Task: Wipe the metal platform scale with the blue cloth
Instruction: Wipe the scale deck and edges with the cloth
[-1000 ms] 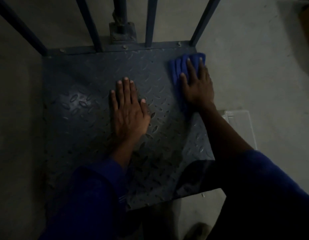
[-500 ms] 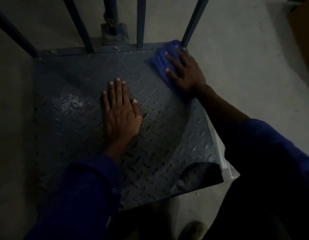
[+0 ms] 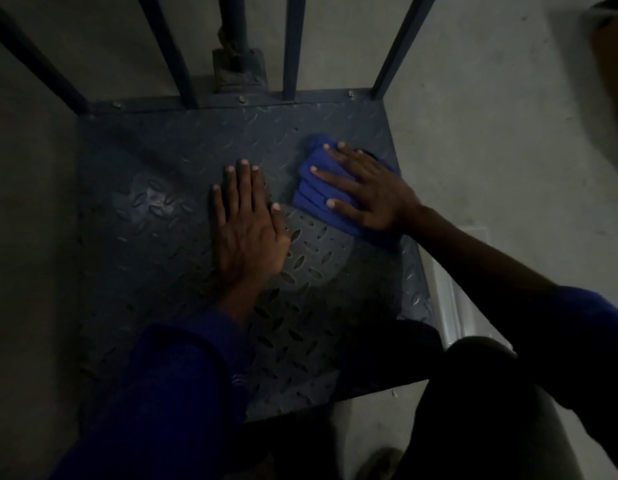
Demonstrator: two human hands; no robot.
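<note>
The metal platform scale (image 3: 151, 237) is a dark square of diamond-tread plate lying on the floor below me. A folded blue cloth (image 3: 318, 192) rests on its right half, a little past the middle. My right hand (image 3: 366, 192) lies flat on the cloth with fingers spread, pressing it against the plate. My left hand (image 3: 247, 230) is flat on the bare plate near the centre, just left of the cloth, fingers apart and holding nothing. Both sleeves are blue.
Dark blue rail bars (image 3: 293, 46) and a bolted post base (image 3: 240, 69) rise along the scale's far edge. Grey concrete floor (image 3: 491, 133) surrounds the plate. A pale clear tray (image 3: 452, 306) sits against the right edge. My dark knee (image 3: 473, 393) is at the lower right.
My right hand has slid the blue cloth from the far right corner back toward me and leftward, closer to my left hand. The left hand has stayed planted.
</note>
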